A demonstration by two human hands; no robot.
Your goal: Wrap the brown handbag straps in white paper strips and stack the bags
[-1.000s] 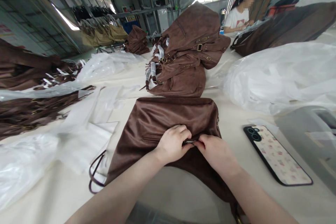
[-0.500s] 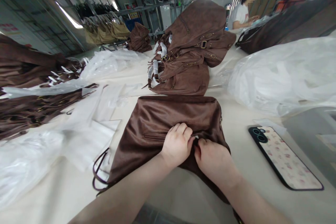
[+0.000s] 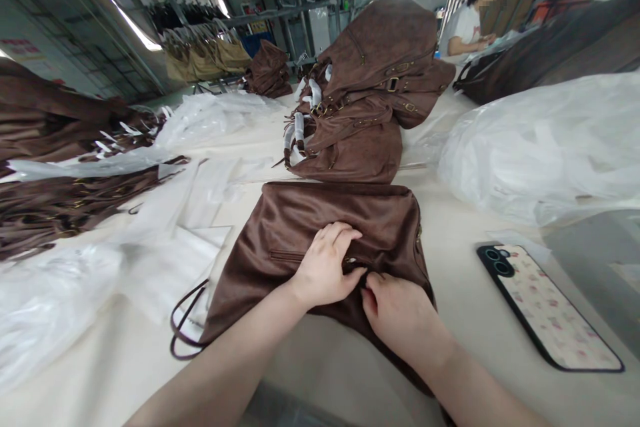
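Thumb and forefinger of the right hand point(image 3: 400, 310) meet in a narrow pinch on a small dark piece point(image 3: 363, 278), too little exposed to name for certain, while the left hand point(image 3: 323, 270) lies with its fingers spread and thumb parted from them, pressing the leather rather than gripping. Seen from the head camera, the dark-brown leather bag point(image 3: 320, 203) lies flat at the centre of the frame, its zipped pocket slit point(image 3: 287, 256) running under the left hand, with a tiny metallic glint point(image 3: 352, 260) between the hands. A phone in a patterned case point(image 3: 555, 313) is at lower right; a stack of brown handbags point(image 3: 360, 147) is just beyond the bag. The step in hand appears to be handling the pocket's zip or its pull; the next move probably calls for the left hand to keep the leather taut while the right keeps its pinch. Compared with half a second earlier, the left fingers have uncurled from close beside the right fingertips, and the bag has scarcely shifted.
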